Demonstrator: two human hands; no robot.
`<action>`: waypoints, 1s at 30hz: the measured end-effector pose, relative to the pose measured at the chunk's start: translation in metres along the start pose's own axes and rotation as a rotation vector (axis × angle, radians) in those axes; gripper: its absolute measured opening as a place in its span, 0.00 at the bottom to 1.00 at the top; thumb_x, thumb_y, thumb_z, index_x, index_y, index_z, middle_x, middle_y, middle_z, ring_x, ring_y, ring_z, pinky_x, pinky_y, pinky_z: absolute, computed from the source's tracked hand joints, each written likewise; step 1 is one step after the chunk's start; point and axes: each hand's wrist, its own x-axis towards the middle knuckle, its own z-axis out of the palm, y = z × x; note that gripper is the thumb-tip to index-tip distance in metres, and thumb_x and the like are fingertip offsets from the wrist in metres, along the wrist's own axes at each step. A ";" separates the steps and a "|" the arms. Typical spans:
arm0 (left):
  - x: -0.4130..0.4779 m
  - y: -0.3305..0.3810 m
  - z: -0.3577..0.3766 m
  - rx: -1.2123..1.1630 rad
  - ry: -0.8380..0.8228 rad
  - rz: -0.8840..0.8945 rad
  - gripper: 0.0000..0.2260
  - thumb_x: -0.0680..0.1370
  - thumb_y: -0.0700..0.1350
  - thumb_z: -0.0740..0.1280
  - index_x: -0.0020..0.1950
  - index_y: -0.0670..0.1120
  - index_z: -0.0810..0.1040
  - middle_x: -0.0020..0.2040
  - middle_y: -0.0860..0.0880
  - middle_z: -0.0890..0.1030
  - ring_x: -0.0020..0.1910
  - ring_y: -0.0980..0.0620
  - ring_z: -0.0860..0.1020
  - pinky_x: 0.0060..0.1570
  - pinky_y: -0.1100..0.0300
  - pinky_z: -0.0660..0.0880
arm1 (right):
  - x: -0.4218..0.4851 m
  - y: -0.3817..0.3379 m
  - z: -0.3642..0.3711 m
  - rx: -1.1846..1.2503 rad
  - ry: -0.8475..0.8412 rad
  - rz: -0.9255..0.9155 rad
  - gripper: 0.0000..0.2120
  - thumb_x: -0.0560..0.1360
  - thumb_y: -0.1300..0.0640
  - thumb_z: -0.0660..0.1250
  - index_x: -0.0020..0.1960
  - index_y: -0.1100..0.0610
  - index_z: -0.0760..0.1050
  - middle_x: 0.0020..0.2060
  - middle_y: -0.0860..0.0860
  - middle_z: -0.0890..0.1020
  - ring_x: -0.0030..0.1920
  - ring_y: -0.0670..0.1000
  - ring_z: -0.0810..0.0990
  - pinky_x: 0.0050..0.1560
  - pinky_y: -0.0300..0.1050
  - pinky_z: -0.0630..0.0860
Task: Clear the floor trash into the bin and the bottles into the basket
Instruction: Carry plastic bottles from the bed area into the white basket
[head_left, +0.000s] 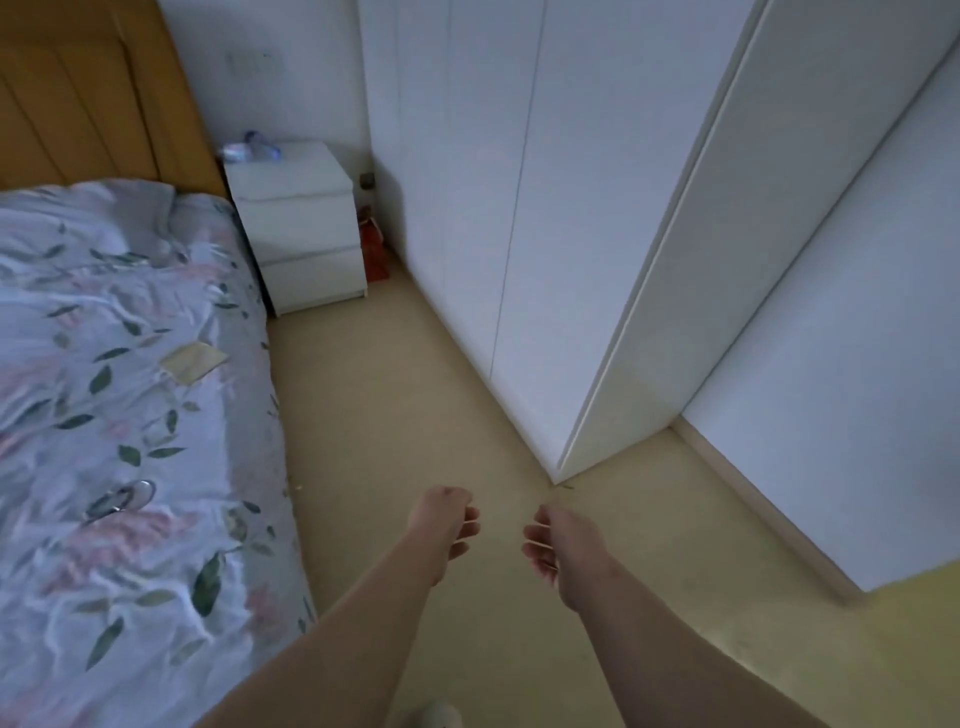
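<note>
Hanging loosely curled and apart, the fingers (469, 521) of the left hand (441, 525) and the right hand (558, 543) grasped nothing, both bare forearms stretched out over the pale beige floor (415, 395). Well ahead, a clear plastic bottle (249, 149) with a bluish tint rested on top of the white two-drawer nightstand (301, 234); whether it stood upright or lay on its side was too blurred to tell. It looked light, thin-walled and easily dented, likely best taken round its middle. A red crinkled packet (372, 244) sat on the floor in the narrow gap between the nightstand and the tall white wardrobe (493, 208). It looked soft, and the tight gap would probably cramp a reach. Tiny scraps (300, 487) lay beside the bed with its floral quilt (130, 389). Neither bin nor basket was in view.
</note>
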 end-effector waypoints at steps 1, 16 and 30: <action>0.012 0.013 -0.008 -0.002 0.014 -0.006 0.06 0.79 0.43 0.59 0.42 0.47 0.71 0.37 0.49 0.75 0.34 0.54 0.75 0.35 0.62 0.68 | 0.008 -0.009 0.017 -0.014 -0.029 0.011 0.07 0.77 0.61 0.57 0.40 0.57 0.68 0.32 0.53 0.74 0.29 0.50 0.70 0.33 0.39 0.63; 0.210 0.182 -0.140 -0.153 0.253 -0.107 0.06 0.79 0.46 0.60 0.45 0.47 0.72 0.39 0.48 0.76 0.35 0.52 0.75 0.37 0.60 0.69 | 0.158 -0.148 0.276 -0.315 -0.286 0.129 0.08 0.77 0.61 0.57 0.39 0.59 0.68 0.33 0.54 0.75 0.29 0.51 0.72 0.31 0.38 0.64; 0.386 0.362 -0.221 -0.269 0.376 -0.164 0.05 0.79 0.45 0.60 0.46 0.46 0.73 0.41 0.47 0.77 0.36 0.52 0.75 0.34 0.60 0.69 | 0.284 -0.321 0.452 -0.426 -0.336 0.132 0.08 0.76 0.61 0.58 0.38 0.59 0.70 0.33 0.54 0.76 0.31 0.51 0.72 0.34 0.40 0.66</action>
